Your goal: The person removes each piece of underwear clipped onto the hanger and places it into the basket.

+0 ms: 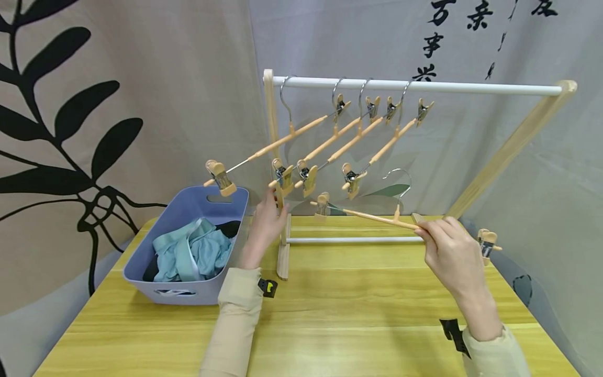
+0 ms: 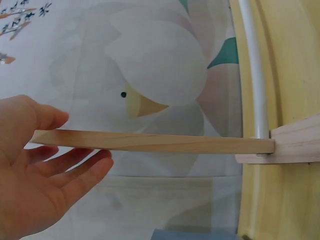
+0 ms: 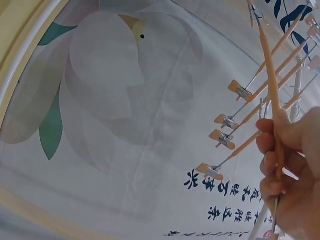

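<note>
My right hand [image 1: 454, 256] grips a wooden clip hanger [image 1: 372, 215] by its bar, near the right end. The hanger's metal hook points up, and a clip sits at each end; it is off the rail, in front of the rack. In the right wrist view, the fingers [image 3: 270, 162] curl round the bar. My left hand [image 1: 266, 225] holds the rack's left wooden post [image 2: 175, 143], thumb on one side and fingers on the other. Several more clip hangers [image 1: 356, 138] hang by their hooks from the white rail [image 1: 471, 89], with nothing clipped on them.
A blue-purple plastic basket [image 1: 181, 294] stands left of the rack, holding light blue cloth [image 1: 207, 251] and something black. The rack's slanted right post [image 1: 511, 149] and white lower bar [image 1: 353, 240] stand on the yellow wooden table [image 1: 358, 319]. Printed curtains [image 1: 188, 78] hang behind.
</note>
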`<state>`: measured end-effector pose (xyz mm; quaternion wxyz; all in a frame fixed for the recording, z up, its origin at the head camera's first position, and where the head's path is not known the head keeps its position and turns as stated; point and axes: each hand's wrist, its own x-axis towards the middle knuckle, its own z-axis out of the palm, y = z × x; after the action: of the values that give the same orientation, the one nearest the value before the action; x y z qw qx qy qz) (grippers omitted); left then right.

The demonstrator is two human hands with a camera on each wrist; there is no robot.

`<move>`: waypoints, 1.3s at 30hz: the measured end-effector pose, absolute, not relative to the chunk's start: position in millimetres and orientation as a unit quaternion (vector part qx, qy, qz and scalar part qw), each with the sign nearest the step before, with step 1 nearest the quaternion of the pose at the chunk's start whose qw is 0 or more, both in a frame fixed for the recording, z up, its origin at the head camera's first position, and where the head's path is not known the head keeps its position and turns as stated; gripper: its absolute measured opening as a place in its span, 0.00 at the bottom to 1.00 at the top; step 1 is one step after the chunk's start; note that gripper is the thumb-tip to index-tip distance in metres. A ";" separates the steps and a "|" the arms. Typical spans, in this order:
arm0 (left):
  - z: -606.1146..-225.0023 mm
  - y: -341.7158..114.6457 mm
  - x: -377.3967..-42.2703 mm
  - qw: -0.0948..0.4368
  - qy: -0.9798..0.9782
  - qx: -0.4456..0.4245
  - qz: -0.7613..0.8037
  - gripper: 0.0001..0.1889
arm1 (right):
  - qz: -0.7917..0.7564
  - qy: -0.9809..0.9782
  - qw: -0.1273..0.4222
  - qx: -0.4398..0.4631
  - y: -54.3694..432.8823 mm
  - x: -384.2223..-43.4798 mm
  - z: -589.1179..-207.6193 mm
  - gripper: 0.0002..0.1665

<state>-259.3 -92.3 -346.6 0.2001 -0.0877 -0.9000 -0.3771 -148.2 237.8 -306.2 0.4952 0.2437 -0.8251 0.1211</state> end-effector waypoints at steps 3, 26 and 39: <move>-347.5 -91.0 -261.1 0.217 -0.901 -0.082 -0.366 0.24 | 0.121 -0.825 0.501 0.234 240.4 -148.1 -304.0 0.08; -347.0 -85.9 -260.1 0.236 -0.919 -0.058 -0.311 0.25 | 0.013 -0.837 0.539 0.090 275.2 -131.2 -253.4 0.11; -350.1 -86.1 -261.9 0.246 -0.917 -0.064 -0.307 0.22 | 0.028 -0.834 0.551 0.013 288.6 -132.2 -220.5 0.14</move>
<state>-261.9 -86.1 -350.1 0.2462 -0.0637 -0.9170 -0.3074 -132.2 288.6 -220.5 0.5514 0.0125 -0.8336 0.0285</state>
